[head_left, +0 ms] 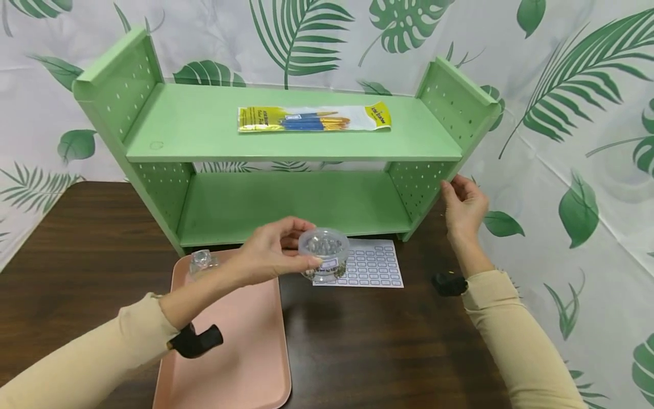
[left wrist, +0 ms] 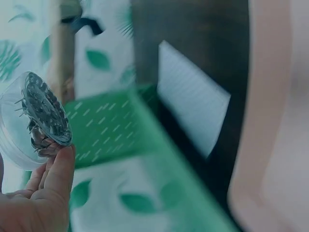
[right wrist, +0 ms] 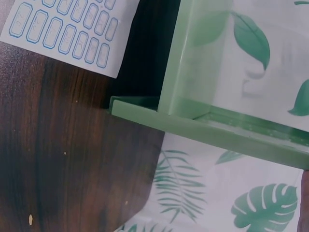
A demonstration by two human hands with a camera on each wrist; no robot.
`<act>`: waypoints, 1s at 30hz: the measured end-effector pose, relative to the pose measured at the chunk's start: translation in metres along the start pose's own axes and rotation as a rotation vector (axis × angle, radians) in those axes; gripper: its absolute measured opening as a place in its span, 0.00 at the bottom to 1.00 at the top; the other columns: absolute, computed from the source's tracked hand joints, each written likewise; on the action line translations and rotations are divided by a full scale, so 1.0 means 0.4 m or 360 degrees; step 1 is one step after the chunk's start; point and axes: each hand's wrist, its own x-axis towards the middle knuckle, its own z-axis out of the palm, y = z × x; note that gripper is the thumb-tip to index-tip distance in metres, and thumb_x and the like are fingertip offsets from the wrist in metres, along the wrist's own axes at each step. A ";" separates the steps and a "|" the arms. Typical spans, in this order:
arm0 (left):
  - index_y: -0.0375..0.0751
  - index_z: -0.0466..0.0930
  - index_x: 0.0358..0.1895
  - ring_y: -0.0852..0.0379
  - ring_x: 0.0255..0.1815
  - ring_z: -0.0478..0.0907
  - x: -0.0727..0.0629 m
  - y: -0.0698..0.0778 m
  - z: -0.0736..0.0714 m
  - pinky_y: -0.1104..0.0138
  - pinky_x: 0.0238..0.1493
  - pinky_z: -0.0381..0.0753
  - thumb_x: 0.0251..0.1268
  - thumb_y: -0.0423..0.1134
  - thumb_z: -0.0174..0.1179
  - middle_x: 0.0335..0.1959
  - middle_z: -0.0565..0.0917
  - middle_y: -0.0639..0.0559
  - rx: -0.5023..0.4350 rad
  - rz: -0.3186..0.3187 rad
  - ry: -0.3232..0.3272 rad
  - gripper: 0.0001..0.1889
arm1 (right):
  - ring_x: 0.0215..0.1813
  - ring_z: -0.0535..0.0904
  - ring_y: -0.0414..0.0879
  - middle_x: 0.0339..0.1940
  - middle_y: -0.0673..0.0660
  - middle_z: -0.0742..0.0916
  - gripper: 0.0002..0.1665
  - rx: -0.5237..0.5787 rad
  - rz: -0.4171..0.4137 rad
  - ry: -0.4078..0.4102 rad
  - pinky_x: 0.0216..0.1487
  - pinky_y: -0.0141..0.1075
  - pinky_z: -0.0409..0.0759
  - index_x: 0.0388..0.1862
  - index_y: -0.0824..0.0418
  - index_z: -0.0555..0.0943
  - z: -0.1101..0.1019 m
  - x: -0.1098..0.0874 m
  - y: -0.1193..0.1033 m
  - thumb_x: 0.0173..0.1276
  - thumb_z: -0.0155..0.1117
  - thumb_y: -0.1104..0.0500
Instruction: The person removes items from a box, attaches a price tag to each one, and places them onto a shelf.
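My left hand (head_left: 278, 244) holds a small clear round container (head_left: 324, 255) in front of the shelf, thumb at its near side. A small label is on its side. Silver, spiky metal pieces like thumbtacks (left wrist: 46, 108) fill part of it, with a few copper-coloured ones among them. At the right end of the green two-tier shelf (head_left: 291, 157), my right hand (head_left: 465, 207) grips the front edge of the side panel (head_left: 467, 122) between thumb and fingers. Below the container lies a white sheet of blue-bordered labels (head_left: 375, 264), partly hidden by it.
A pink tray (head_left: 245, 341) sits at the left on the dark wooden table (head_left: 383, 341). Another clear container (head_left: 201, 261) stands at the tray's far end, partly behind my left forearm. A packet of paintbrushes (head_left: 314, 117) lies on the upper shelf. Leaf-patterned cloth hangs behind.
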 end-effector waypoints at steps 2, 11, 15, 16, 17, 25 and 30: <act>0.33 0.69 0.58 0.50 0.47 0.78 -0.013 0.034 -0.039 0.67 0.45 0.81 0.52 0.33 0.68 0.48 0.77 0.40 0.0058 0.0037 0.0058 0.29 | 0.31 0.77 0.32 0.26 0.36 0.82 0.14 -0.0012 -0.0012 0.0000 0.32 0.20 0.74 0.44 0.71 0.82 0.002 -0.001 0.000 0.62 0.65 0.63; 0.36 0.66 0.62 0.56 0.50 0.76 -0.057 0.175 -0.207 0.75 0.43 0.78 0.62 0.35 0.62 0.52 0.75 0.45 0.0117 0.0199 0.0434 0.25 | 0.30 0.76 0.31 0.27 0.37 0.82 0.14 -0.0020 -0.0020 0.0002 0.30 0.20 0.73 0.43 0.72 0.82 0.001 -0.012 -0.014 0.62 0.65 0.64; 0.39 0.66 0.62 0.60 0.49 0.75 -0.058 0.192 -0.271 0.78 0.41 0.77 0.62 0.36 0.61 0.51 0.75 0.51 0.0115 0.0241 0.0630 0.26 | 0.30 0.76 0.31 0.26 0.37 0.82 0.12 -0.0006 0.0005 -0.0005 0.31 0.20 0.73 0.43 0.71 0.82 -0.001 -0.019 -0.023 0.62 0.65 0.64; 0.39 0.66 0.63 0.61 0.48 0.76 -0.056 0.192 -0.284 0.79 0.40 0.76 0.62 0.36 0.61 0.50 0.76 0.52 0.0131 0.0250 0.0671 0.26 | 0.30 0.76 0.31 0.26 0.37 0.82 0.12 -0.0006 0.0012 -0.0006 0.31 0.20 0.73 0.42 0.70 0.82 -0.002 -0.020 -0.024 0.62 0.65 0.64; 0.39 0.66 0.63 0.61 0.48 0.75 -0.054 0.190 -0.297 0.79 0.39 0.76 0.63 0.37 0.61 0.49 0.76 0.53 0.0160 0.0253 0.0709 0.26 | 0.30 0.76 0.31 0.26 0.37 0.82 0.12 -0.0008 0.0016 -0.0006 0.31 0.20 0.73 0.42 0.70 0.82 -0.003 -0.020 -0.023 0.62 0.65 0.64; 0.38 0.58 0.68 0.59 0.55 0.71 -0.031 0.184 -0.345 0.82 0.43 0.73 0.66 0.44 0.56 0.53 0.71 0.53 0.0330 0.0161 0.0865 0.31 | 0.29 0.75 0.31 0.27 0.40 0.83 0.11 -0.0044 -0.0024 0.0009 0.29 0.20 0.72 0.42 0.70 0.82 -0.004 -0.010 -0.004 0.63 0.64 0.64; 0.40 0.50 0.72 0.56 0.60 0.67 -0.026 0.185 -0.362 0.81 0.48 0.71 0.68 0.51 0.50 0.60 0.68 0.44 0.0456 0.0072 0.0870 0.35 | 0.29 0.75 0.31 0.30 0.47 0.85 0.10 -0.0059 -0.0033 0.0015 0.28 0.19 0.72 0.41 0.69 0.83 0.001 -0.004 0.002 0.62 0.64 0.64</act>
